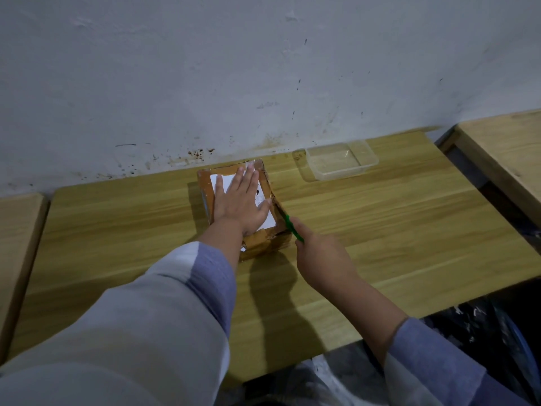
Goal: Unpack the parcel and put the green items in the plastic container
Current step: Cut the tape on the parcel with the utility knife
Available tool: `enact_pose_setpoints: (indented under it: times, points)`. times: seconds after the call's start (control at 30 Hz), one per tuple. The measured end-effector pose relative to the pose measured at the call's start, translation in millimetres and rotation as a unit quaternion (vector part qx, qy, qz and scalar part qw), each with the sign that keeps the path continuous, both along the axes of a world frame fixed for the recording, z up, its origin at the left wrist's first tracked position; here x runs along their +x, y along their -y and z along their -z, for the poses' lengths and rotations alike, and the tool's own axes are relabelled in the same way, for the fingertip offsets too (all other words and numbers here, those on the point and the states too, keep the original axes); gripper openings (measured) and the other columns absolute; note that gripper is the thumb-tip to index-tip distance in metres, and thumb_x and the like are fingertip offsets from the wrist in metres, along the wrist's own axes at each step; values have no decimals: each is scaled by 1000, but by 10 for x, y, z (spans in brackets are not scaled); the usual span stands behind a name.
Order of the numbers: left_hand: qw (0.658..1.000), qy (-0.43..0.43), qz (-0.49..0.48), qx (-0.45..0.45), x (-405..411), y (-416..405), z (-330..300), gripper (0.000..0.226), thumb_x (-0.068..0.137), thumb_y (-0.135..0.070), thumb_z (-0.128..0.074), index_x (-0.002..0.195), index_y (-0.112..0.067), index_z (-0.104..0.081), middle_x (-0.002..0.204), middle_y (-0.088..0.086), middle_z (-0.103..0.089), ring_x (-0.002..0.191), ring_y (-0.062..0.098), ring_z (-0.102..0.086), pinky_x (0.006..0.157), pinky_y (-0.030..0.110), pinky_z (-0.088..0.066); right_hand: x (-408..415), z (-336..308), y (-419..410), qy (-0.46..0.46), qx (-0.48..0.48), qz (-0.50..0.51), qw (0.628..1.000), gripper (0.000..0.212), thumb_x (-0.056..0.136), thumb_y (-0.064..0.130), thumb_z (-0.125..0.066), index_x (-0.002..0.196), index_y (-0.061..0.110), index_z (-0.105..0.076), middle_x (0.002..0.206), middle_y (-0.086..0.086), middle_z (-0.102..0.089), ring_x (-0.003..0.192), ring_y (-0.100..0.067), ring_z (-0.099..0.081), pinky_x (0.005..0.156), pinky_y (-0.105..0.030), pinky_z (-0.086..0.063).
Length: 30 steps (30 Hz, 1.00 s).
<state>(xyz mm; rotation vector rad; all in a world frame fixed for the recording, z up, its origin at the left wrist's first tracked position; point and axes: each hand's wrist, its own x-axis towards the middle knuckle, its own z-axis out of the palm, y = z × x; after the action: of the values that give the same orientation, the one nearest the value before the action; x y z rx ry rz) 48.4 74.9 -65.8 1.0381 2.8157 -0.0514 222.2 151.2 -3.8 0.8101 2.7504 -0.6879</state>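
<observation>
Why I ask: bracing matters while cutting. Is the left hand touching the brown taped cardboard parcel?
Touching. Head view: left hand lies flat on the brown taped cardboard parcel.

A light wooden surface (380, 230) with a streaked grain is running up to a pale grey plaster wall (234, 68), which is showing scuffs and dark brown spatter marks (199, 153) near its base. A second pale wooden tabletop (506, 148) is standing just beside it on the right, and the edge of a third wooden top (17, 230) is sitting on the left. Dark crumpled material (483, 326) is lying below the near right edge.
</observation>
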Motion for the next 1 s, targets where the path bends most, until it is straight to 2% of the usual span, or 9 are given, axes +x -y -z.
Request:
enact_pose_setpoints:
  times: [0.13, 0.23, 0.33, 0.43, 0.57, 0.67, 0.73, 0.9, 1.0]
  points:
    - [1000, 8, 0, 3, 1, 2, -16, 72, 96, -58, -11, 151, -18, 12, 157, -5, 24, 145, 13, 21, 116, 53, 10, 94, -52, -64, -23, -20, 9, 999, 50, 99, 23, -34, 146, 38, -23, 105, -11, -68, 90, -28, -63, 66, -30, -43]
    - [1000, 15, -13, 5, 26, 1, -35, 72, 96, -58, -11, 152, -17, 11, 157, -4, 24, 145, 13, 21, 116, 53, 11, 165, -88, -118, -102, -87, 55, 989, 48, 98, 28, -35, 142, 45, -27, 115, -7, -67, 97, -27, -63, 74, -33, -49]
    - [999, 24, -46, 10, 110, -9, -39, 72, 96, -58, -10, 151, -16, 12, 158, -2, 23, 145, 15, 22, 116, 54, 11, 138, -7, -134, -148, -127, 115, 974, 50, 97, 37, -37, 144, 46, -22, 129, -6, -60, 113, -29, -59, 88, -37, -48]
    - [996, 40, -79, 23, 221, -30, -50, 72, 96, -57, -10, 151, -15, 12, 158, -1, 22, 144, 16, 24, 115, 54, 13, 10, 148, -70, -147, -150, 144, 967, 60, 95, 41, -43, 147, 42, -13, 131, -8, -58, 115, -31, -57, 87, -38, -46]
    - [994, 55, -91, 35, 295, -14, -71, 72, 97, -58, -11, 151, -16, 12, 158, -1, 23, 144, 16, 25, 115, 55, 14, -187, 298, -10, -160, -133, 184, 961, 67, 94, 38, -46, 148, 39, -8, 108, -7, -65, 93, -26, -61, 68, -31, -42]
    - [995, 59, -77, 37, 299, 14, -78, 74, 95, -61, -11, 151, -19, 12, 158, -4, 23, 144, 15, 24, 112, 58, 15, -260, 369, -62, -182, -106, 180, 961, 71, 94, 27, -50, 149, 38, -7, 83, -6, -62, 79, -25, -60, 62, -29, -39]
    - [997, 57, -49, 36, 305, 20, -88, 73, 94, -62, -12, 151, -22, 11, 158, -6, 22, 144, 13, 23, 111, 59, 15, -319, 412, -166, -205, -95, 159, 961, 73, 93, 23, -52, 148, 38, -7, 80, -7, -62, 79, -27, -62, 61, -29, -39]
    - [997, 24, 72, 34, 305, 34, -92, 66, 96, -59, -14, 152, -31, 6, 160, -6, 16, 146, 13, 19, 114, 57, 14, -638, 427, -591, -189, -90, 118, 971, 74, 92, 20, -55, 148, 38, -10, 109, -16, -67, 100, -35, -62, 71, -27, -39]
    - [996, 37, 79, 36, 271, -16, -69, 65, 95, -61, -14, 151, -35, 5, 159, -5, 18, 146, 13, 19, 114, 57, 13, -838, 411, -804, -176, -118, 75, 974, 75, 91, 21, -56, 149, 38, -11, 131, -12, -58, 116, -33, -56, 87, -34, -46]
